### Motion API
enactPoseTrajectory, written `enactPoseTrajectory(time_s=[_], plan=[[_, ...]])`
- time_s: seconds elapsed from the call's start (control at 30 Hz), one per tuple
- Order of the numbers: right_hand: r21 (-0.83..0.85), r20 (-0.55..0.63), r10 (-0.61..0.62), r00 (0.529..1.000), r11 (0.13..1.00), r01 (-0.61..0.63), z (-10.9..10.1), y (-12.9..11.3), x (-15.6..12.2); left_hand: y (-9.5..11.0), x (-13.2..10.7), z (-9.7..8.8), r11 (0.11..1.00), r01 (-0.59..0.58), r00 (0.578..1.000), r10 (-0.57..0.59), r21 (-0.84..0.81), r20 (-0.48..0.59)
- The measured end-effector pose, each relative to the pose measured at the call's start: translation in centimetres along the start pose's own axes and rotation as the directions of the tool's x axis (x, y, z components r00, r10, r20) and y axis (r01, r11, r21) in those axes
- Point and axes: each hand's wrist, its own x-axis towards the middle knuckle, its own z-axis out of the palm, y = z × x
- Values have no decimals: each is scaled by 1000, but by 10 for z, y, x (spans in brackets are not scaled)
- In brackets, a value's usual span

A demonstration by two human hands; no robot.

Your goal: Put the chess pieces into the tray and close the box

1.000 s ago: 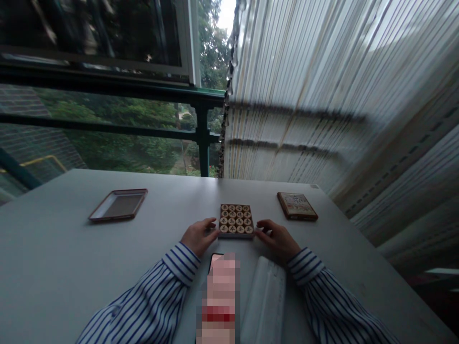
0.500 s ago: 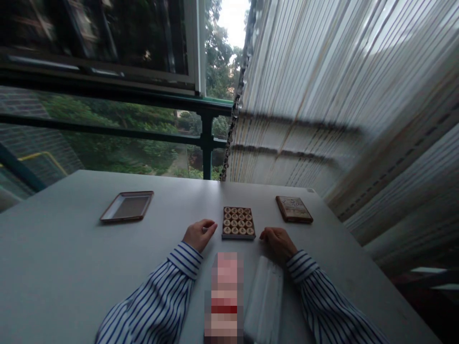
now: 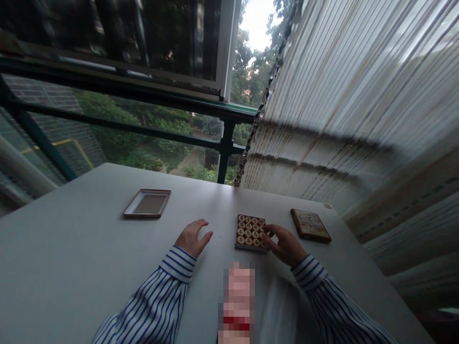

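Observation:
A small square block of round wooden game pieces (image 3: 250, 232) lies on the grey table (image 3: 89, 258) in front of me. My right hand (image 3: 284, 245) reaches over the block's right edge, fingertips curled onto the pieces there. My left hand (image 3: 192, 237) rests on the table left of the block, apart from it, fingers loosely spread and holding nothing. Both arms wear blue-and-white striped sleeves.
A shallow brown tray (image 3: 147, 204) lies at the far left of the table. A brown box with a printed top (image 3: 310, 225) lies right of the pieces. A pale folded object (image 3: 278, 310) sits near me. Window railing and vertical blinds stand behind the table.
My left hand has drawn away from the block to the left and opened. My right hand has moved onto the block's right edge. The view has swung to the left.

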Motion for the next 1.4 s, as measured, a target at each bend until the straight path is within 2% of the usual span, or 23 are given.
enactPoseTrajectory(time_s=[0.23,0.47,0.57,0.67,0.77,1.0,1.13,1.27,1.4], plan=[[-70,1,-71,997,995,71,0,-6,27,-14,-7,-28,998,55,997,-54,13,-49],[22,10,15,1000,1000,-15,1,-15,53,-27,-13,-56,990,137,986,-138,-21,-93],[70,36,-19,999,997,16,7,-26,66,-33,-15,-68,981,195,975,-196,-16,-101],[114,69,-77,995,991,69,16,-43,79,-43,-18,-78,953,300,946,-301,-27,-116],[136,106,-141,984,983,126,26,-65,92,-58,-21,-86,915,391,898,-402,-93,-177],[151,197,-245,949,964,217,58,-112,124,-102,-23,-111,836,513,800,-548,-195,-244],[198,252,-254,934,958,207,78,-130,143,-132,-21,-127,786,579,749,-618,-218,-239],[245,278,-242,930,954,175,95,-144,159,-158,-17,-135,743,641,709,-669,-191,-222],[250,289,-233,929,955,162,112,-157,171,-174,-11,-135,731,660,699,-682,-175,-214]])
